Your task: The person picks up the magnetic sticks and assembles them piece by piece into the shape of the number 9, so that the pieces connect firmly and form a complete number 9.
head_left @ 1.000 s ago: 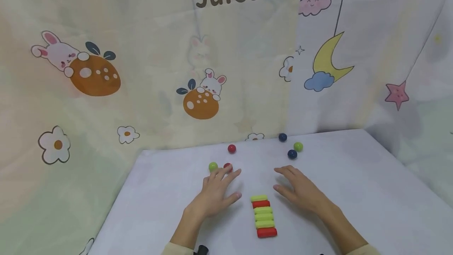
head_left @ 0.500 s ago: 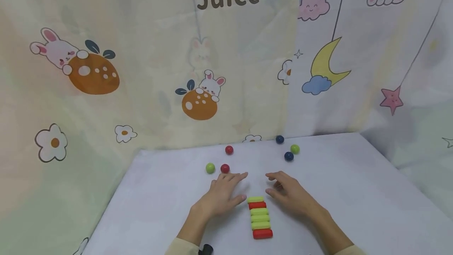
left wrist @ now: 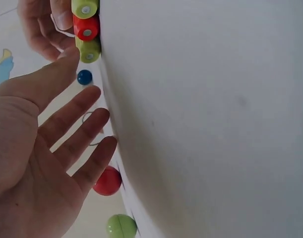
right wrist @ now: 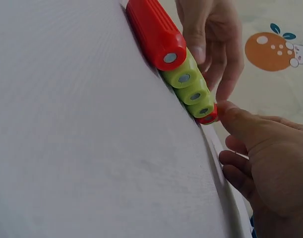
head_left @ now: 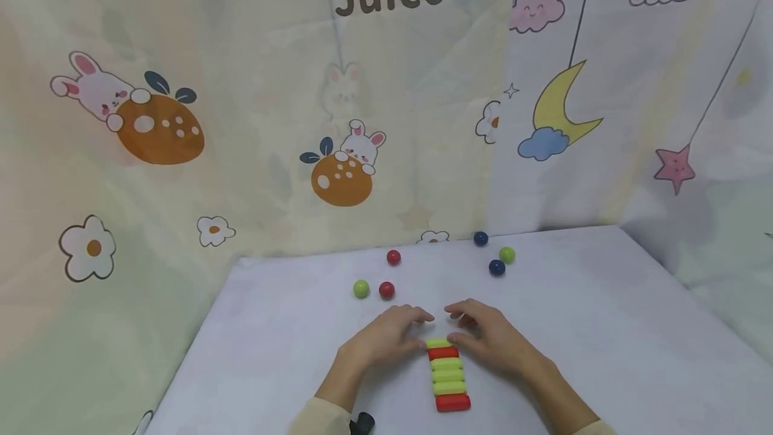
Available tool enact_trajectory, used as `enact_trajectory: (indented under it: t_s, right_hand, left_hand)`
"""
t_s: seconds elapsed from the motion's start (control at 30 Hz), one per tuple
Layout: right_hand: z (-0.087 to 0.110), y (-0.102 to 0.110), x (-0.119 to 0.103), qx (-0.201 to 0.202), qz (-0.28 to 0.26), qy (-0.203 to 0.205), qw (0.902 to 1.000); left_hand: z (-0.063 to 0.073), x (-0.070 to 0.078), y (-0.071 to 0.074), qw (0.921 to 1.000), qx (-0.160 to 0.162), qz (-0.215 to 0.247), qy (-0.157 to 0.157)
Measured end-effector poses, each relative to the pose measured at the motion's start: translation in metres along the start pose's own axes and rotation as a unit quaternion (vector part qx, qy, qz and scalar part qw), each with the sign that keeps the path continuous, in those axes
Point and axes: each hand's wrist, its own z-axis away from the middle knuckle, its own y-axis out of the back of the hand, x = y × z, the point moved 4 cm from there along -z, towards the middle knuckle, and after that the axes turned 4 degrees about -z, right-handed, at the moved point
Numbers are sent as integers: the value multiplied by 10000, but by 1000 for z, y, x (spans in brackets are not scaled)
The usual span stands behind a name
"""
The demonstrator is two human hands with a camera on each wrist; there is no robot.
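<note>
Several magnetic rods, yellow-green and red with round metal ends, lie side by side in a row running away from me. The far end is a yellow-green rod (head_left: 438, 342), followed by a red rod (head_left: 443, 353); another red rod (head_left: 453, 403) lies nearest. My left hand (head_left: 386, 337) is at the left of the far rod, thumb tip right at its end, other fingers extended in the left wrist view. Opposite it, my right hand (head_left: 498, 337) has its thumb at the rod's right end, its other fingers loosely bent beyond the row.
Behind the hands lie red balls (head_left: 387, 290) and a green ball (head_left: 361, 288) at left. Dark blue balls (head_left: 497, 268) and another green ball (head_left: 507, 255) lie at back right. A printed curtain (head_left: 260, 119) hangs behind the white table (head_left: 272, 354). A black object (head_left: 363, 423) shows by the left sleeve.
Both hands have moved inward and toward me, from either side of the row to the ends of the far yellow-green rod. The rods and balls keep their arrangement.
</note>
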Motion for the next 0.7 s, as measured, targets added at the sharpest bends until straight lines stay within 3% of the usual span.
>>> enact_trajectory:
  t_s: [0.17, 0.43, 0.7]
  right_hand:
    - [0, -4, 2, -304, -179, 41, 9994]
    - [-7, -4, 0, -275, -56, 442, 9986]
    - [-13, -7, 7, -297, -144, 274, 9991]
  left_hand:
    - [-6, 2, -5, 9996, -105, -268, -40]
    - [-11, 9, 0, 9986, 10, -523, 75]
    - [-16, 6, -3, 9975, 240, -597, 302]
